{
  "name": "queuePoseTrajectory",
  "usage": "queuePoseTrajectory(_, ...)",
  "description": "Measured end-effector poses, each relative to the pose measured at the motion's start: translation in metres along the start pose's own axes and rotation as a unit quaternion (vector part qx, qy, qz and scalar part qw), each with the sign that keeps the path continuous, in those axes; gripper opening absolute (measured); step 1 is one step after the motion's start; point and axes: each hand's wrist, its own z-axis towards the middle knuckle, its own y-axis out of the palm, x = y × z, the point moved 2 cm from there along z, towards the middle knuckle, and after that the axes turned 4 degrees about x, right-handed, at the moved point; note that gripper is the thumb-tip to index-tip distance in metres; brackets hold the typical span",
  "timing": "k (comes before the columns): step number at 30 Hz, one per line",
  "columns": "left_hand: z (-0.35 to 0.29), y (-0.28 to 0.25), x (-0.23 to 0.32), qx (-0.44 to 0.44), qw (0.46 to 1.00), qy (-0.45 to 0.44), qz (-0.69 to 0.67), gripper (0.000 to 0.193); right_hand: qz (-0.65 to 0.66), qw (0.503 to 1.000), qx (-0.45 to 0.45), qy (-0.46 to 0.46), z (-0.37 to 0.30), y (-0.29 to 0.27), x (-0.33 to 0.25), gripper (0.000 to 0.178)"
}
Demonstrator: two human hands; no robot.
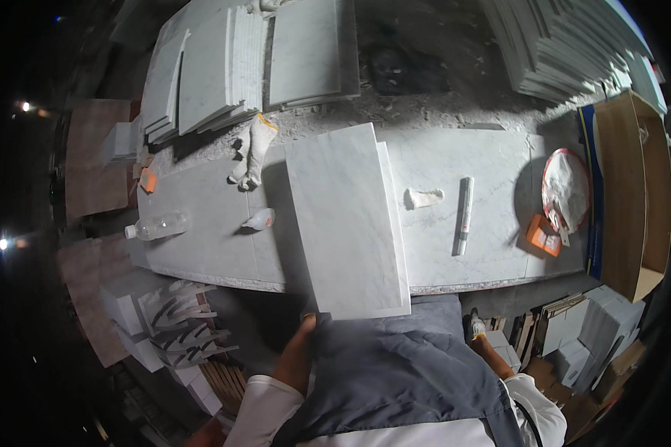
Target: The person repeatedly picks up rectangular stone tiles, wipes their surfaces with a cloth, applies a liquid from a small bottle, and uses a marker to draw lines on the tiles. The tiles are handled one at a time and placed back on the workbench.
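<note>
White slabs (343, 223) partly past worktop (499, 179) edge

Pale grey, faintly veined tiles (343, 223) are stacked slightly askew on the tabletop (496, 160), mid-frame.

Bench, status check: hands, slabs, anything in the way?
Left hand at near-left corner of stacked marble-look slabs, contact unclear. Right hand apart, by edge of worktop. Slabs askew, projecting past that edge. Nothing on top; marker pen to their right.
</note>
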Motion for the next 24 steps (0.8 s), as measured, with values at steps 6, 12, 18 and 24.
queuePoseTrajectory(6, 0.010, -0.006, 0.026, 0.020, 0.999, -0.011, -0.030, 0.051, -0.088, 0.991, -0.041, -0.087, 0.008, -0.045, -0.015, 0.035)
queuePoseTrajectory(12, 0.031, -0.014, 0.044, 0.056, 0.998, 0.006, -0.037, 0.058, -0.167, 0.973, 0.009, -0.162, 0.052, -0.015, 0.013, 0.034)
queuePoseTrajectory(18, 0.051, -0.028, 0.055, 0.086, 0.995, -0.012, -0.044, 0.065, -0.032, 0.995, 0.095, -0.028, 0.090, 0.031, 0.016, 0.030)
queuePoseTrajectory(24, 0.062, -0.027, 0.040, 0.105, 0.993, -0.023, -0.050, 0.072, 0.137, 0.976, 0.068, 0.155, 0.046, -0.022, -0.018, 0.051)
